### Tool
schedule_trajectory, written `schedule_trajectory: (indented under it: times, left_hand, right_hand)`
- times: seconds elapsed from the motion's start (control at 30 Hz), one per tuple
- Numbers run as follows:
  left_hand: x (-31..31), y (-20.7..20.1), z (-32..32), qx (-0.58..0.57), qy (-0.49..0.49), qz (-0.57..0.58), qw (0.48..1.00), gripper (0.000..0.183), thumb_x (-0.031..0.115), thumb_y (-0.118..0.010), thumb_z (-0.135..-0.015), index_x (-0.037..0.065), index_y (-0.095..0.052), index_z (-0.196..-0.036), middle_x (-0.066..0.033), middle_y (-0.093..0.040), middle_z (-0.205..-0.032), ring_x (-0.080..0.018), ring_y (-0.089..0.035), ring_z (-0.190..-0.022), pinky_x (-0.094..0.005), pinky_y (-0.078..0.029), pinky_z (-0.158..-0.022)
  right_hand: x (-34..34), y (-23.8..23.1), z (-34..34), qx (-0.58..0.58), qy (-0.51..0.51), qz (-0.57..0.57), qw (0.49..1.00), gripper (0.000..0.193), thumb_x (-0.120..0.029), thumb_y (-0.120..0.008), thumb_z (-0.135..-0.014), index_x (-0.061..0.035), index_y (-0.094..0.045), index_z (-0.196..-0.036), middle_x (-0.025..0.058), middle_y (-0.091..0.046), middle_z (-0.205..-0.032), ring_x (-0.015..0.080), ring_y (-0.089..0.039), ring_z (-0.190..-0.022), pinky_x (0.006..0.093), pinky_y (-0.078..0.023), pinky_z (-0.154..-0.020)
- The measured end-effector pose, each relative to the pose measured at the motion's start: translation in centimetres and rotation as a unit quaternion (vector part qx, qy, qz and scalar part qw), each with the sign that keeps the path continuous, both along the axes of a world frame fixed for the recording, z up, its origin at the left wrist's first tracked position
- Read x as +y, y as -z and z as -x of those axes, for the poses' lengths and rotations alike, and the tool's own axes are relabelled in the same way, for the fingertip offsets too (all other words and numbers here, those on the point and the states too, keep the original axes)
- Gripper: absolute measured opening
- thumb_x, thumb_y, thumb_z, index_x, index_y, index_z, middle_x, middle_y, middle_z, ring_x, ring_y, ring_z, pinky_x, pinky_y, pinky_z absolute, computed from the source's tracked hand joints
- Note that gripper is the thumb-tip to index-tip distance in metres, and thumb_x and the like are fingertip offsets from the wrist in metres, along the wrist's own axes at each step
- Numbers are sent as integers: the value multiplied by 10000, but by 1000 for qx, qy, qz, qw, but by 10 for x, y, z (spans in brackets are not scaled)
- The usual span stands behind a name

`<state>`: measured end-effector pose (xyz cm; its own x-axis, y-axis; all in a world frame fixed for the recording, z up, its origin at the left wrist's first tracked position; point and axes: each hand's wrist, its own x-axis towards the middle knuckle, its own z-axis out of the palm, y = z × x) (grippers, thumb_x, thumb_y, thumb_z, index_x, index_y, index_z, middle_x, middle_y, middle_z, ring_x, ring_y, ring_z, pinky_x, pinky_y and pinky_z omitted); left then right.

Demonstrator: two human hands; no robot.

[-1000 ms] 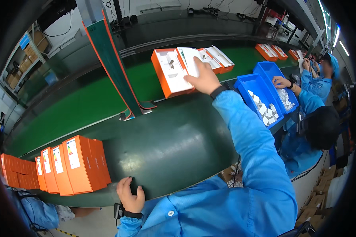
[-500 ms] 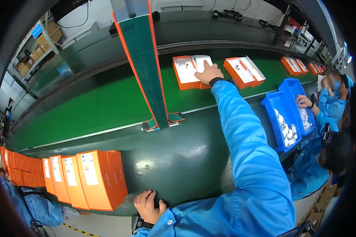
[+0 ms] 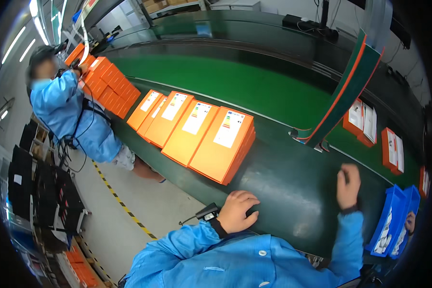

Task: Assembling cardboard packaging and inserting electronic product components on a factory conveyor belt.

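My left hand (image 3: 238,211) rests at the near edge of the dark green bench (image 3: 293,192), thumb apart from loosely bent fingers, with nothing in it. Just beyond it, to the left, stand several orange boxes (image 3: 221,139) with white labels, leaning in a row. Over the bench on the right is my right hand (image 3: 348,186), empty, its fingers loosely curled and the thumb a little apart. Farther right, an open orange box (image 3: 360,122) with white inner parts sits on the green conveyor belt (image 3: 254,103), away from both hands.
An upright post (image 3: 343,91) with orange edges rises beyond my right hand. Blue bins (image 3: 388,223) holding small white pieces stand at the right, with another person's hand (image 3: 410,222) beside them. At the far left, a person in blue (image 3: 77,110) works by stacked orange boxes (image 3: 111,86).
The view has swung left. My right hand has left the open box on the belt and come back over the bench. My left hand stays near the bench edge.
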<state>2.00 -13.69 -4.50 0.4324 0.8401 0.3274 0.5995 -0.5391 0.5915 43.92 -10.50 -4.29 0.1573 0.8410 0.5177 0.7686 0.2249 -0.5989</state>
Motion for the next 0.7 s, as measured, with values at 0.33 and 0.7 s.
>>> schedule_trajectory:
  times: [0.33,0.7]
  left_hand:
    - [50,-176,69,-89,58,50,993,456,210,-807,-926,-56,-713,-1284,-220,-767,-1166,-374,-745,-1085,-430,-584,-964]
    - [74,-142,47,229,-23,-113,967,695,346,-831,-888,-59,-632,-1416,-275,-608,-1499,-457,-559,-1409,-545,-420,-1211]
  right_hand:
    - [-119,19,89,-25,-48,106,993,357,-71,-768,-817,6,-710,-1161,194,-686,-1253,424,-621,-1181,509,-483,-1069]
    - [-110,23,92,-46,-27,100,994,338,-144,-798,-825,-18,-743,-1133,161,-705,-1254,402,-625,-1209,504,-472,-1068]
